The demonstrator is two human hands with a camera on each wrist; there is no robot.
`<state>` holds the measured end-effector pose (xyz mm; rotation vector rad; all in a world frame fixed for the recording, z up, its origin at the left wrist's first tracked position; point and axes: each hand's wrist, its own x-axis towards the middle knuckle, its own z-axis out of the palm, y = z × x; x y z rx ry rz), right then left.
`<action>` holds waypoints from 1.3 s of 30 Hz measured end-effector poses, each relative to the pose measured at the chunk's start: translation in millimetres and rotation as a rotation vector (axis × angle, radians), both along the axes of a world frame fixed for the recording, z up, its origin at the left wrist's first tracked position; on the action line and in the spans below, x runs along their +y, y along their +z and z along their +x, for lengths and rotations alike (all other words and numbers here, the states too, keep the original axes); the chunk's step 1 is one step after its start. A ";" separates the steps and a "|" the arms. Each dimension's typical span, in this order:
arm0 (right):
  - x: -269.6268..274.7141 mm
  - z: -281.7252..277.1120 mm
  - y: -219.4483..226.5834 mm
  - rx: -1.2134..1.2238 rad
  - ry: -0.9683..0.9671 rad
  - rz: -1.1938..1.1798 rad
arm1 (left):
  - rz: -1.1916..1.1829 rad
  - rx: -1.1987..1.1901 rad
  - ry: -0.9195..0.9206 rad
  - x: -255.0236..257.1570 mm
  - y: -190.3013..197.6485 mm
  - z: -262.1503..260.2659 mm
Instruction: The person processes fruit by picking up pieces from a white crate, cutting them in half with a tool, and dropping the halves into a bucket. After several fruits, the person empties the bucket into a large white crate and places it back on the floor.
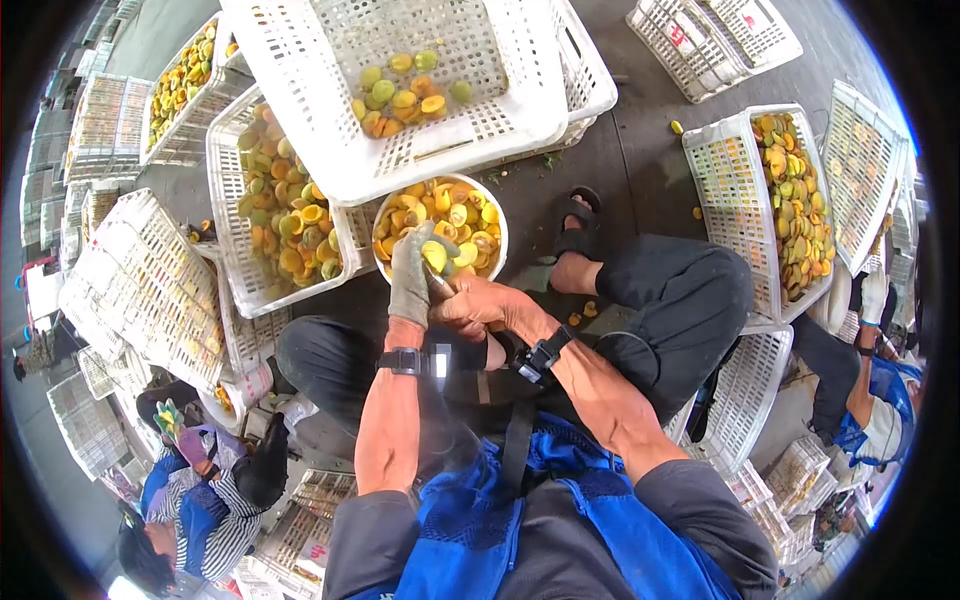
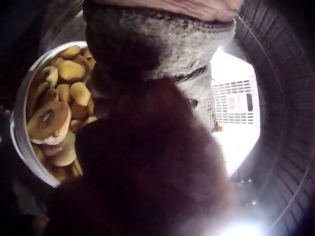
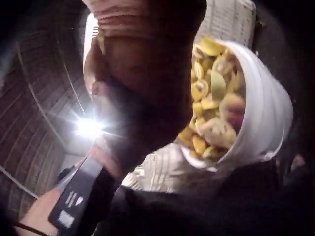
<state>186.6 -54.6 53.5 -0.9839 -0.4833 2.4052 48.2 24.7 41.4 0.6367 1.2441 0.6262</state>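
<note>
My left hand (image 1: 408, 275), in a grey work glove, holds a yellow-green apricot (image 1: 434, 256) over a white bucket (image 1: 503, 228). My bare right hand (image 1: 485, 305) is curled close beside it, gripping a small dark tool (image 1: 440, 288) that meets the fruit; I cannot tell its exact kind. Cut apricot halves (image 3: 216, 130) fill the bucket, some showing their hollows. The left wrist view shows the glove (image 2: 162, 42) and a large cut half (image 2: 49, 123) near the bucket's rim. In the right wrist view the right hand (image 3: 142, 69) hides its own fingers.
A white crate (image 1: 420, 160) with several apricots sits tilted beyond the bucket. Fuller crates stand at left (image 1: 225, 215) and right (image 1: 735, 190). My bent legs (image 1: 680, 290) flank the bucket. Other people (image 1: 200, 500) sit at lower left and far right, among stacked crates.
</note>
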 end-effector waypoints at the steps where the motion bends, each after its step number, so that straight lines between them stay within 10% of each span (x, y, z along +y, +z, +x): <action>1: 0.8 1.7 2.9 0.019 -0.005 -0.015 | 0.006 -0.013 -0.017 0.0 -1.1 1.0; 7: -4.3 3.3 -16.3 -0.029 -0.095 -0.021 | 0.190 0.084 0.238 10.1 -24.5 8.6; 11: 2.4 12.1 6.8 -0.559 -0.152 0.169 | 0.258 0.323 0.323 23.9 24.6 -9.0; 15: 0.9 36.0 -13.8 -0.401 -0.281 0.013 | 0.349 0.526 0.390 51.7 31.2 -66.7; 18: -2.4 49.7 -30.3 -0.342 -0.382 0.000 | 1.088 1.125 0.276 75.0 17.7 -112.4; 21: -1.6 57.4 -24.3 -0.331 -0.463 0.027 | 1.193 1.241 0.191 65.8 49.4 -97.5; 24: 1.9 57.1 -14.6 -0.367 -0.507 0.040 | 0.895 1.001 -0.270 34.7 66.5 -54.3; 31: -2.8 61.4 -19.7 -0.420 -0.537 0.145 | 0.910 0.986 -1.137 -17.8 -28.2 12.6; 39: -9.4 57.5 -38.6 -0.475 -0.540 0.208 | 0.863 0.747 -0.761 -16.6 -32.8 0.5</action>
